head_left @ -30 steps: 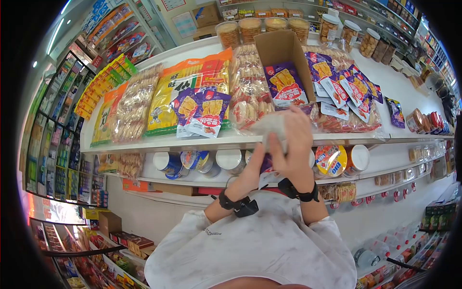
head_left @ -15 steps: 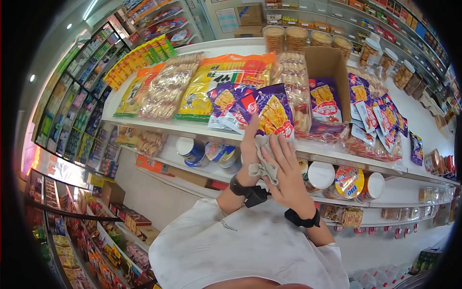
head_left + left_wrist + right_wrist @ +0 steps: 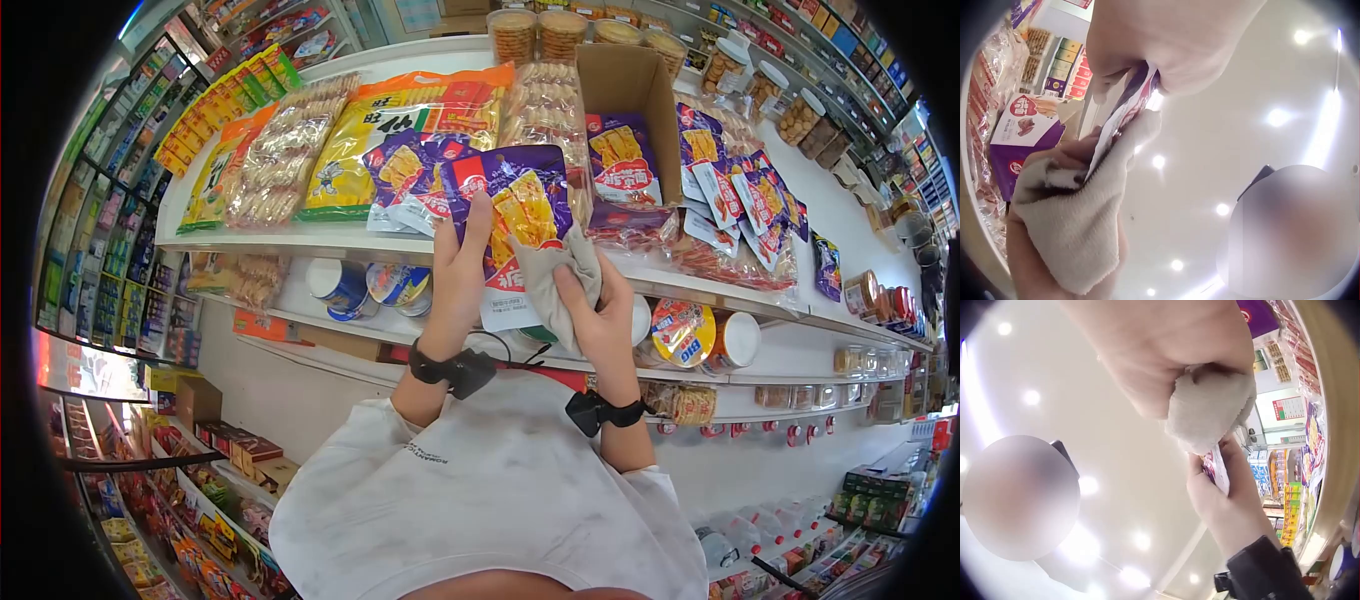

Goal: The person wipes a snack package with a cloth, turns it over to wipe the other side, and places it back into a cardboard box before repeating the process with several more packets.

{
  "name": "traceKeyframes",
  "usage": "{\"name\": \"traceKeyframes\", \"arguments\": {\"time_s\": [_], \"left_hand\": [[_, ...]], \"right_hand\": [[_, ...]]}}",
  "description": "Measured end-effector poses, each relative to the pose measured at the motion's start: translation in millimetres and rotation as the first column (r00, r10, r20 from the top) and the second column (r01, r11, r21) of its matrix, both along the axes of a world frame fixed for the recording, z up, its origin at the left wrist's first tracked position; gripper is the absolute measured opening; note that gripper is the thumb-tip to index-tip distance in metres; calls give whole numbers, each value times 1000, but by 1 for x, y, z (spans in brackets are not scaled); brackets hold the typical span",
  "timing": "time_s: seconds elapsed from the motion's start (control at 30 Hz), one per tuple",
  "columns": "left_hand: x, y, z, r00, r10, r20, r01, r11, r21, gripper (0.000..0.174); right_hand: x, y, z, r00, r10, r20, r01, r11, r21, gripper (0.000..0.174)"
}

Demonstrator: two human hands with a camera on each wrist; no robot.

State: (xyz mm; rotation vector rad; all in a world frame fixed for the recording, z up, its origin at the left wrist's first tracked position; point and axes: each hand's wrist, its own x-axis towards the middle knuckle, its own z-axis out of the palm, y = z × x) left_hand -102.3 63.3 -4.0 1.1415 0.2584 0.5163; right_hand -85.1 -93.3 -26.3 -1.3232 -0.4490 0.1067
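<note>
In the head view my left hand (image 3: 461, 278) holds a purple snack bag (image 3: 525, 205) by its left side, thumb on the printed front. My right hand (image 3: 603, 318) grips a light grey cloth (image 3: 552, 290), which is folded over the bag's lower right edge, thumb in front. The left wrist view shows the bag (image 3: 1127, 106) edge-on between both hands, with the cloth (image 3: 1082, 225) wrapped at its far side. Seen from the right wrist, the cloth (image 3: 1209, 409) is bunched in the right hand and covers part of the bag (image 3: 1217, 469).
Behind the hands, a white shelf (image 3: 380, 238) carries more purple bags (image 3: 398, 175), a large yellow snack pack (image 3: 400, 125) and an open cardboard box (image 3: 627, 90) with purple bags inside. Loose purple bags (image 3: 765, 200) lie right of it. Tubs (image 3: 682, 332) stand on the shelf below.
The right hand has gone from lying flat over the cloth to pinching it round the bag's right edge. The bag is raised in front of the shelf, and the left thumb lies on its front.
</note>
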Motion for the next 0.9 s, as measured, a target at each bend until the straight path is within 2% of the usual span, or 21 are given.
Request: {"name": "traceKeyframes", "arguments": {"time_s": [0.1,0.2,0.3,0.47,0.6,0.67,0.77,0.87,0.9], "left_hand": [[-2,-11,4,1000,18,-4,-18,999,37,36],[-4,-14,2,999,28,-18,-27,995,94,36],[-3,-10,-10,998,15,-58,-8,993,116,36],[4,-20,6,999,-3,-55,3,1000,0,36],[5,-21,-7,995,-78,-59,79,997,25,36],[5,-20,-17,993,-87,-76,93,993,74,36],[-1,-16,-16,961,-255,-106,271,945,185,34],[-11,-17,6,853,-515,-79,496,755,429,37],[-11,-22,8,834,-550,-48,515,744,426,38]], "right_hand": [[-2,-2,0,998,-8,-63,9,1000,10,26],[-3,-8,-6,981,66,-184,-66,998,6,25],[-2,-12,-1,971,91,-222,-97,995,-16,24],[5,-16,-3,998,-23,-66,20,999,-37,24],[7,-18,9,992,-124,11,125,991,-43,25],[7,-19,10,989,-146,-8,146,988,-43,24],[9,-22,11,986,-160,-44,160,987,-12,24],[7,-28,18,973,-226,-46,228,973,46,24],[8,-31,22,967,-251,-29,253,965,67,25]]}}
